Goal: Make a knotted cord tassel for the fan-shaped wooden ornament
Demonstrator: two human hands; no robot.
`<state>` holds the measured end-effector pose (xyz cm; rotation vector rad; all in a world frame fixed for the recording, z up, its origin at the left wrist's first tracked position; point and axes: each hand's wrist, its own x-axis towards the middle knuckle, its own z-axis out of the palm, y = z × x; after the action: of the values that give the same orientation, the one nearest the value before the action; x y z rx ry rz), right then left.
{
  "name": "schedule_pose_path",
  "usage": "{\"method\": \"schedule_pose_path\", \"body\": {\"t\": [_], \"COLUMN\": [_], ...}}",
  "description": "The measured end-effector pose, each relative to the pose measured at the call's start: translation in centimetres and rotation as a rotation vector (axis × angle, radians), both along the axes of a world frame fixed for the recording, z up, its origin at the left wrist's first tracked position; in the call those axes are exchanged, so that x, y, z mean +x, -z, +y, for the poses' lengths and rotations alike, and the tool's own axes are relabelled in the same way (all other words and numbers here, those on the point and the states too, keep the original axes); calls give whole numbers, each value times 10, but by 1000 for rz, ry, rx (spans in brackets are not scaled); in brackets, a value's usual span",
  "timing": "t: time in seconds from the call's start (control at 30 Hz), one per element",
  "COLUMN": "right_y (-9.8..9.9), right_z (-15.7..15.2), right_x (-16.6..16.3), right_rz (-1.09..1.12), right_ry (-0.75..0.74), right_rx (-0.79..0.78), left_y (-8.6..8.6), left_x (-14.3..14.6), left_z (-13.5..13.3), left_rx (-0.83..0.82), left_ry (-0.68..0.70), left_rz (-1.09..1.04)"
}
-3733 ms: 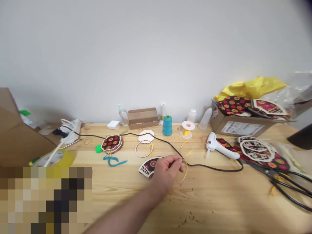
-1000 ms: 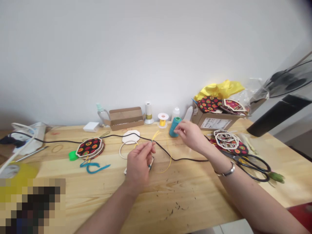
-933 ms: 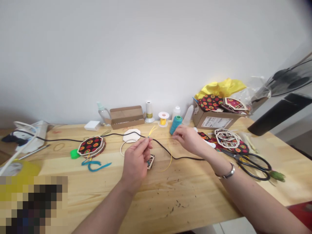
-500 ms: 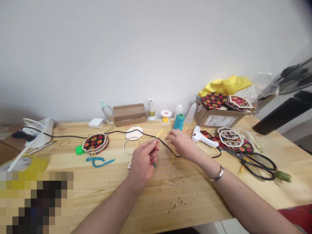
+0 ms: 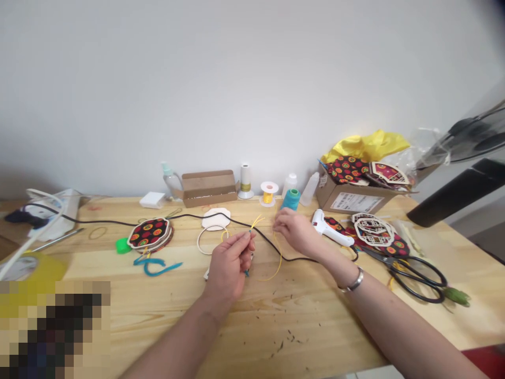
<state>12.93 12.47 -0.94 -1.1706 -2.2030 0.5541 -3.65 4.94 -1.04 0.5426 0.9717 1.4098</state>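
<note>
My left hand [image 5: 230, 261] is closed in a pinch on a thin yellow cord [image 5: 256, 222], whose loose ends stick up past my fingertips and whose loop [image 5: 276, 263] hangs down to the table. A small patterned wooden piece is mostly hidden under that hand. My right hand [image 5: 294, 231] is closed close to the right of the cord, fingers pinched together; what it holds is too fine to see. The teal thread spool [image 5: 291, 199] stands just behind it.
A black cable [image 5: 189, 216] crosses the wooden table [image 5: 276, 326]. A stack of fabric-covered discs [image 5: 150, 234], a wooden ring [image 5: 211, 239], a glue gun [image 5: 329, 229], black scissors [image 5: 418, 271], a yellow cord reel [image 5: 269, 192] and a cardboard box [image 5: 355, 197] lie around.
My right hand has come into view, left the teal spool and drawn in beside the left hand. My left hand has lifted the yellow cord off the table.
</note>
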Motion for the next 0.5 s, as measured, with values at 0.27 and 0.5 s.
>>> {"method": "schedule_pose_path", "body": {"t": [0.27, 0.5], "right_y": [-75, -160], "right_z": [32, 65], "right_x": [45, 45], "right_rz": [604, 953], "right_ry": [291, 341], "right_rx": [-102, -167], "left_y": [0, 0], "left_x": [-2, -3], "left_z": [0, -1], "left_rx": [-5, -3], "left_ry": [12, 17], "left_rz": [-37, -34]}}
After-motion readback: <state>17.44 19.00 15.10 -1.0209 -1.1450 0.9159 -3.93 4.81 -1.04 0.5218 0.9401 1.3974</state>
